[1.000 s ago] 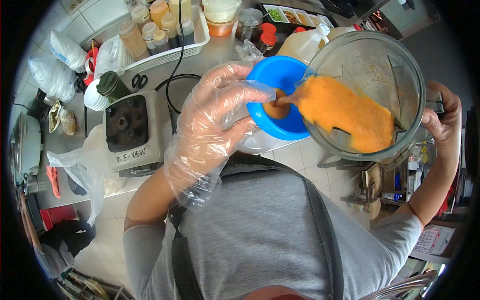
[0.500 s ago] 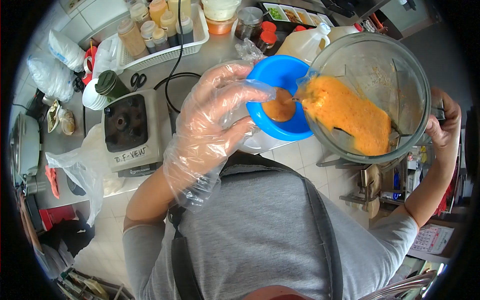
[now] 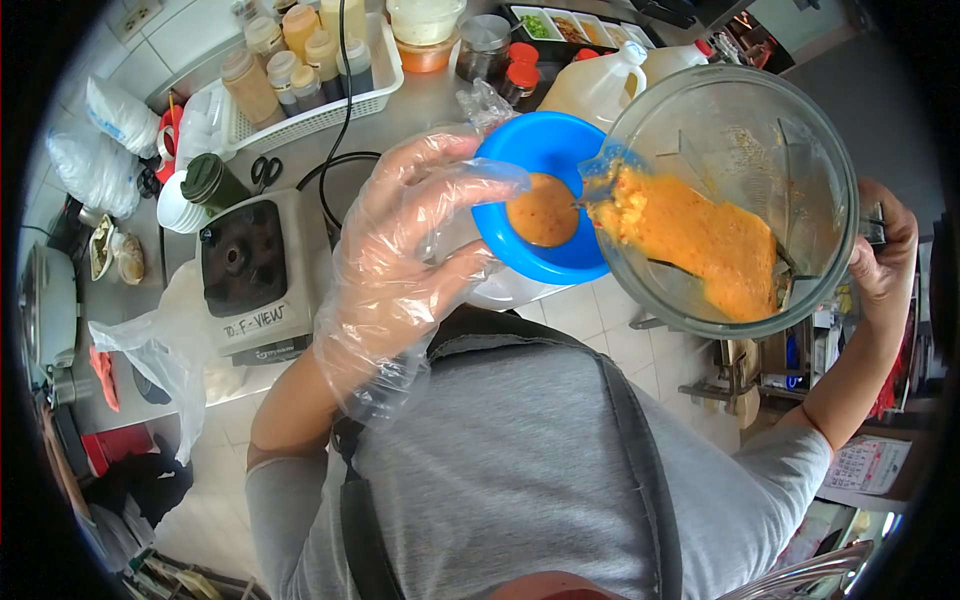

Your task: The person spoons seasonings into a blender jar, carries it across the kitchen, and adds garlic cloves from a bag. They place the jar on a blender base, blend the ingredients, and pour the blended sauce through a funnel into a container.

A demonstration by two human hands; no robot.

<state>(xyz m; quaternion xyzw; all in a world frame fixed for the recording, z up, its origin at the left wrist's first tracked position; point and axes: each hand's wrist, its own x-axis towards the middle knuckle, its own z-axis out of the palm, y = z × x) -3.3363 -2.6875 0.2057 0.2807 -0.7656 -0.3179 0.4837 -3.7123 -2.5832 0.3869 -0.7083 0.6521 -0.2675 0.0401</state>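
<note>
My left hand, in a clear plastic glove, grips the rim of a blue bowl with fingers and thumb. An orange-brown sauce covers the bowl's bottom. My bare right hand is closed around the handle of a clear blender jar. The jar is tipped to the left, its spout over the bowl's right edge. Thick orange sauce lies along the jar's wall and reaches the spout. The jar hides part of the bowl's right side.
A blender base stands on the steel counter, beside a dark green lidded cup and scissors. Behind are a white basket of sauce bottles, jugs and red-capped jars. A black cord crosses the counter.
The bowl and jar have shifted slightly left in view, along with my left hand. Sauce in the jar has crept closer around the spout. Both grips are unchanged.
</note>
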